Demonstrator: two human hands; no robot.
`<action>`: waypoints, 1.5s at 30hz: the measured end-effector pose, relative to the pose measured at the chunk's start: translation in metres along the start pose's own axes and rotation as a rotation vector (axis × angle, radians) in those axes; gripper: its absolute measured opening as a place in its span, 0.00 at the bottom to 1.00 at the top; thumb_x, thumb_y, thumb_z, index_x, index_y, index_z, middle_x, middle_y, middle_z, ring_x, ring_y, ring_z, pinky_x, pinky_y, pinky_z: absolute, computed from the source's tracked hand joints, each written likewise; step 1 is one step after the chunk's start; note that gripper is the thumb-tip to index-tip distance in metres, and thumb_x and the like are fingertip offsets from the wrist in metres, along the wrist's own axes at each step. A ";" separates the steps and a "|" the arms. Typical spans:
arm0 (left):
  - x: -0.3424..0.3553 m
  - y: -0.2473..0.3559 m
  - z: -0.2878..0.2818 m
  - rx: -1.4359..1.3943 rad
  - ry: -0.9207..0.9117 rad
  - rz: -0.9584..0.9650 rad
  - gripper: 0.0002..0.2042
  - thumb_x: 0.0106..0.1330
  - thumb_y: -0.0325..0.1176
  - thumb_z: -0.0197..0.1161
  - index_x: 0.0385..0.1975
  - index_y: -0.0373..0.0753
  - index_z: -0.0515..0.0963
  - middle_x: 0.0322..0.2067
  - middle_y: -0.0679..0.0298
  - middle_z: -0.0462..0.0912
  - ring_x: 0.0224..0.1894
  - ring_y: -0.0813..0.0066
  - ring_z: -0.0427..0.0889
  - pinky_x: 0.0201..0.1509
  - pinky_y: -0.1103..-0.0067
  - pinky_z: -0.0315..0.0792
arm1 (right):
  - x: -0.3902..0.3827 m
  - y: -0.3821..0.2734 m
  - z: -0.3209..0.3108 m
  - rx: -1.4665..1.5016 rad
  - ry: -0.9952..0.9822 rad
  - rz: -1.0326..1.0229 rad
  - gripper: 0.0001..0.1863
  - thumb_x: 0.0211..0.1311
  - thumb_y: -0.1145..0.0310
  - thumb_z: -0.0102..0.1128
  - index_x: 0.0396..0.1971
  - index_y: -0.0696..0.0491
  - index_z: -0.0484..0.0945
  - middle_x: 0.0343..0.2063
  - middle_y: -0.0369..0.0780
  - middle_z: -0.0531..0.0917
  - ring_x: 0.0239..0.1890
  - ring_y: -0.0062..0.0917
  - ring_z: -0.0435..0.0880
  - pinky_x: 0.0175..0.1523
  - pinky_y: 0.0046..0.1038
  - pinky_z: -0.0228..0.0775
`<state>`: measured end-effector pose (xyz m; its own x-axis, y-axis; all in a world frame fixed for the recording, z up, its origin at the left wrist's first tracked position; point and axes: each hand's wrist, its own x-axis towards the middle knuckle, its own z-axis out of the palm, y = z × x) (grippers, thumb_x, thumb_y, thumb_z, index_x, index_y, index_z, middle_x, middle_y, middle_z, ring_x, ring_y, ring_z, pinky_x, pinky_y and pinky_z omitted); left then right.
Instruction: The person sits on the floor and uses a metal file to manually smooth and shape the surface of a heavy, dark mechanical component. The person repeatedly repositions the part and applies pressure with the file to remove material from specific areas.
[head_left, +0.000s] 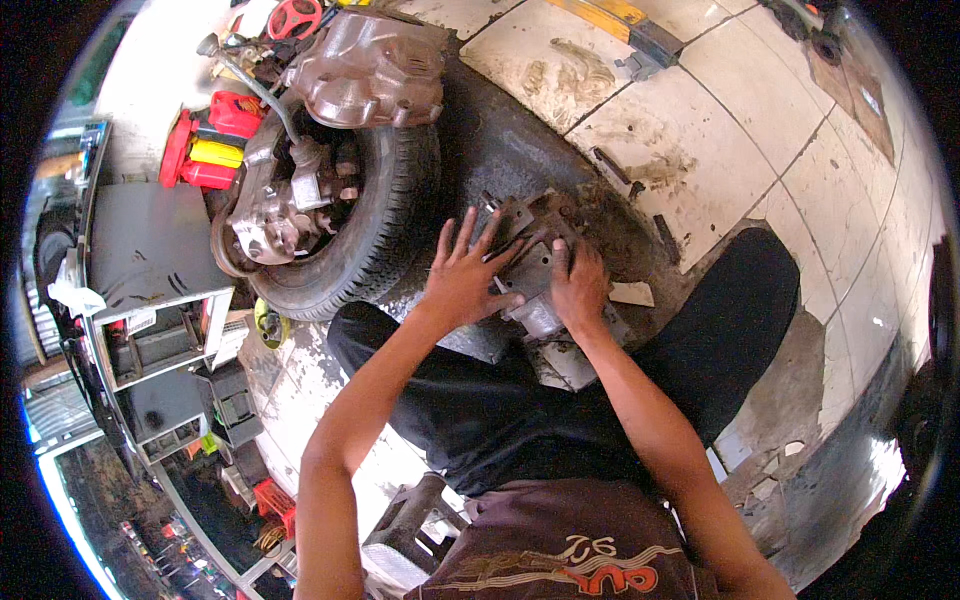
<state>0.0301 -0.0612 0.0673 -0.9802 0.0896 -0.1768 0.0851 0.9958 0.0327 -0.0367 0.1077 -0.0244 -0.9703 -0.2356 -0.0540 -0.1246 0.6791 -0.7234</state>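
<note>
A grimy metal housing point(540, 260) with holes and a bracketed top lies on the dark, stained floor between my crossed legs. My left hand point(462, 270) is over its left side, fingers spread, seemingly resting on or just touching the metal. My right hand point(580, 285) is closed around the housing's right side, thumb along its upper face. Just left of the housing, a tyre point(385, 230) lies flat with a larger metal assembly point(265, 225) inside it and a brown metal cover point(365, 70) at its upper edge.
Red and yellow containers point(210, 150) sit at upper left. A grey metal cabinet point(150, 250) with open compartments lines the left side. A yellow-and-black tool point(610, 22) lies on the tiles at top. Small dark bars point(620, 172) lie right of the housing. A black case point(410, 525) is behind me.
</note>
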 end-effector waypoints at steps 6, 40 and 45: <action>0.013 -0.008 0.021 0.006 0.062 -0.040 0.39 0.53 0.70 0.57 0.66 0.63 0.67 0.74 0.54 0.45 0.75 0.44 0.41 0.74 0.48 0.38 | 0.001 -0.015 -0.012 0.098 -0.005 0.001 0.30 0.71 0.48 0.45 0.51 0.64 0.74 0.47 0.59 0.79 0.50 0.54 0.76 0.57 0.47 0.66; -0.007 -0.005 0.012 -0.111 0.036 -0.076 0.41 0.50 0.75 0.55 0.64 0.62 0.70 0.74 0.50 0.42 0.75 0.44 0.38 0.75 0.51 0.35 | 0.004 0.005 0.002 0.049 -0.042 0.033 0.33 0.72 0.47 0.42 0.50 0.66 0.74 0.46 0.60 0.79 0.48 0.56 0.77 0.56 0.49 0.67; 0.037 0.007 0.027 -0.147 0.124 -0.116 0.40 0.51 0.75 0.54 0.64 0.63 0.71 0.74 0.49 0.41 0.75 0.44 0.38 0.75 0.50 0.35 | 0.004 -0.011 -0.012 0.145 -0.125 0.077 0.34 0.73 0.45 0.40 0.47 0.67 0.75 0.45 0.61 0.77 0.49 0.57 0.75 0.57 0.48 0.64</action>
<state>-0.0004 -0.0501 0.0340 -0.9972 -0.0371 -0.0654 -0.0474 0.9853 0.1641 -0.0412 0.1073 -0.0086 -0.9414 -0.2775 -0.1915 -0.0113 0.5936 -0.8047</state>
